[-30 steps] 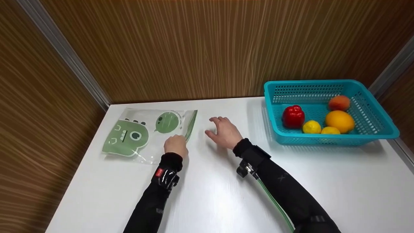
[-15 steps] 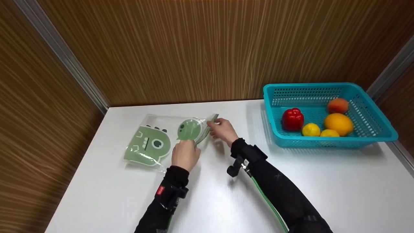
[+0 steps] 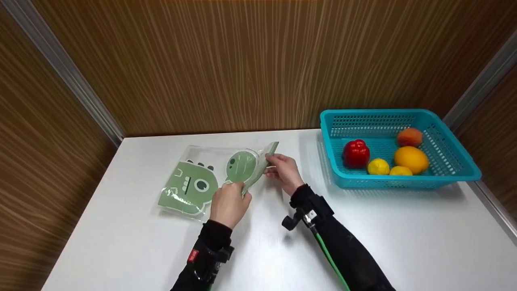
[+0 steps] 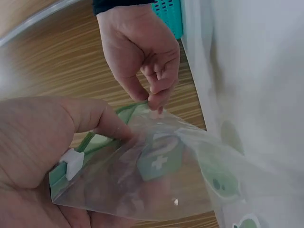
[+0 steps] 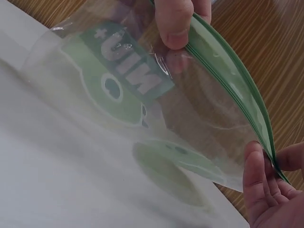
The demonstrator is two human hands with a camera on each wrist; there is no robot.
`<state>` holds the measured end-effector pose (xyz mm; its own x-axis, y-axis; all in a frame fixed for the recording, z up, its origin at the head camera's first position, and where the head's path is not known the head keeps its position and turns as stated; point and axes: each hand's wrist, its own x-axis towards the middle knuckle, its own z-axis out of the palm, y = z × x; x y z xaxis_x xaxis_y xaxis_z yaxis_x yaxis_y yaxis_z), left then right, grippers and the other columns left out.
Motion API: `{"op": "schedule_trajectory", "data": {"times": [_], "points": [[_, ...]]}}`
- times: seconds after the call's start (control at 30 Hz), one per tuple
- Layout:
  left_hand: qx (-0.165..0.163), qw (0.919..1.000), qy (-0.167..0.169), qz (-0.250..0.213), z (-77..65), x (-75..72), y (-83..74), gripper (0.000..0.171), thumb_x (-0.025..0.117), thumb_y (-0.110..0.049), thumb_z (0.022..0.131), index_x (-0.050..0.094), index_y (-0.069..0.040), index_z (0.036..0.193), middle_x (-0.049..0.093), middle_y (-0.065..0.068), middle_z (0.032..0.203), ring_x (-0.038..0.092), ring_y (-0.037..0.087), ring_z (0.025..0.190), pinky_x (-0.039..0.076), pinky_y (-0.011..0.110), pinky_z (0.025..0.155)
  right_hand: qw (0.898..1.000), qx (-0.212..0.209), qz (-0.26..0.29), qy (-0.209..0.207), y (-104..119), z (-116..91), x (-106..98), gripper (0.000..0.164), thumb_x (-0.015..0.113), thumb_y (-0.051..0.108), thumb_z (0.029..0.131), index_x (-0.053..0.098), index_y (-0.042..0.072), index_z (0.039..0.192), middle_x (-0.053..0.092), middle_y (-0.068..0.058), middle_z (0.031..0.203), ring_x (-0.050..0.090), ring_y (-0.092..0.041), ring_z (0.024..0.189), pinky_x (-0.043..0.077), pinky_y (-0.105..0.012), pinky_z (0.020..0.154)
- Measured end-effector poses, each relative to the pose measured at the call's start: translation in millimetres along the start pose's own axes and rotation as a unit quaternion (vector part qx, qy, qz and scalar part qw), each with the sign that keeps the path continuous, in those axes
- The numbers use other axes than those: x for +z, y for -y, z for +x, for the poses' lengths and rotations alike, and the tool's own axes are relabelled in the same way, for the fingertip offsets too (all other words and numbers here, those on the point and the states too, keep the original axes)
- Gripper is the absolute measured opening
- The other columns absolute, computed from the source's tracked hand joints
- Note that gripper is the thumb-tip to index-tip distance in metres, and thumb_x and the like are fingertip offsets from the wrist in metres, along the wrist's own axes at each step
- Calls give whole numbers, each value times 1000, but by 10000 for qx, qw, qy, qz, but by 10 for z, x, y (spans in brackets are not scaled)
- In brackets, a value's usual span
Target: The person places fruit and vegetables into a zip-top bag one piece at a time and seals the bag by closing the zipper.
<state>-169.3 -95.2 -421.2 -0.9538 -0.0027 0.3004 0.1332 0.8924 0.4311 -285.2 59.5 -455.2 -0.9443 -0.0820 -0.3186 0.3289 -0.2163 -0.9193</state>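
A clear zip bag (image 3: 190,188) with green cartoon prints lies partly on the white table, its green-edged mouth lifted toward me. My left hand (image 3: 230,205) pinches the near end of that mouth, thumb on one side and fingers behind the plastic. In the left wrist view a white slider (image 4: 73,164) sits on the green zip strip beside my left thumb. My right hand (image 3: 285,173) pinches the far end of the mouth between thumb and fingers. From the right wrist view the green zip edge (image 5: 232,90) bows in a curve between both hands.
A teal basket (image 3: 404,178) stands at the back right. In it lie a red bell pepper (image 3: 356,154), a peach (image 3: 409,137), an orange-yellow fruit (image 3: 411,159) and two lemons (image 3: 378,166). Wood-grain panels (image 3: 226,68) enclose the table at the back and sides.
My left hand has drawn the bag to the right and raised its mouth edge. My right hand, earlier apart from the bag, has come to grip the far end of the mouth.
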Motion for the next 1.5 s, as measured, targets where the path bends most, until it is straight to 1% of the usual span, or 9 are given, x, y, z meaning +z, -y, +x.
{"op": "schedule_trajectory", "data": {"times": [0.13, 0.27, 0.37, 0.47, 0.63, 0.8, 0.97, 1.27, 1.5], "points": [[75, 9999, -66, -61, -65, -43, 16, 10, 66, -18, 80, 67, -10, 74, 68, 9, 67, 62, 26, 58, 44, 38, 52, 9996, -232, -25, 160, -13, -122, 14, 25, 60, 18, 92, 60, 0, 108, 65, 0, 74, 62, -7, 54, 51, -19, 54], [206, 9994, -247, -119, -115, -31, 5, 16, 67, -20, 82, 72, -10, 93, 69, 6, 67, 63, 22, 57, 45, 35, 51, 9959, -758, -429, 258, 7, -214, 20, 24, 59, 18, 92, 60, 0, 109, 67, 0, 76, 63, -8, 55, 53, -22, 55], [395, 9984, -341, -209, -139, 7, -26, 21, 67, -21, 84, 72, -12, 101, 71, 2, 69, 64, 18, 57, 46, 31, 51, 9933, -969, -598, 203, 13, -262, -6, 22, 60, 17, 92, 62, 1, 107, 68, 0, 75, 63, -9, 55, 53, -22, 54], [564, 9974, -385, -212, -159, 42, -55, 15, 67, -22, 84, 73, -14, 95, 72, -2, 71, 65, 15, 57, 45, 27, 50, 9918, -1041, -702, 225, 9, -297, -24, 22, 61, 17, 91, 62, 1, 107, 68, 0, 73, 62, -10, 54, 52, -21, 54], [597, 9968, -528, -72, -175, 54, -71, 7, 68, -22, 82, 73, -18, 81, 71, -5, 69, 64, 14, 56, 42, 27, 49, 9891, -1127, -847, 413, 8, -335, -21, 26, 61, 21, 92, 63, 1, 109, 68, 2, 74, 61, -9, 56, 52, -22, 54], [602, 9960, -659, -49, -148, 49, -77, 7, 68, -22, 82, 73, -20, 78, 70, -8, 68, 65, 14, 60, 43, 29, 50, 9875, -1181, -906, 514, 44, -366, -36, 28, 60, 25, 93, 63, 3, 109, 69, 1, 77, 64, -11, 57, 53, -23, 54], [541, 9959, -721, -48, -114, 42, -73, 8, 67, -22, 83, 73, -20, 79, 70, -7, 68, 66, 15, 62, 45, 31, 51, 9823, -1224, -1208, 738, 112, -413, -13, 32, 56, 27, 96, 62, 2, 115, 68, 1, 79, 67, -13, 61, 54, -25, 57], [541, 9955, -779, -77, -93, 82, -41, 8, 67, -23, 82, 73, -19, 78, 69, -7, 66, 64, 17, 58, 44, 32, 51, 9551, -1721, -2297, 732, 85, -418, 13, 33, 60, 21, 91, 61, 4, 120, 70, -8, 81, 67, -12, 60, 55, -27, 57], [525, 9946, -882, -169, -60, 62, -1, 9, 67, -21, 82, 75, -18, 83, 71, -5, 70, 66, 16, 61, 47, 33, 53, 9461, -1852, -2554, 739, 78, -392, 25, 35, 60, 16, 89, 60, 2, 121, 71, -10, 81, 66, -11, 57, 55, -26, 55]]}}
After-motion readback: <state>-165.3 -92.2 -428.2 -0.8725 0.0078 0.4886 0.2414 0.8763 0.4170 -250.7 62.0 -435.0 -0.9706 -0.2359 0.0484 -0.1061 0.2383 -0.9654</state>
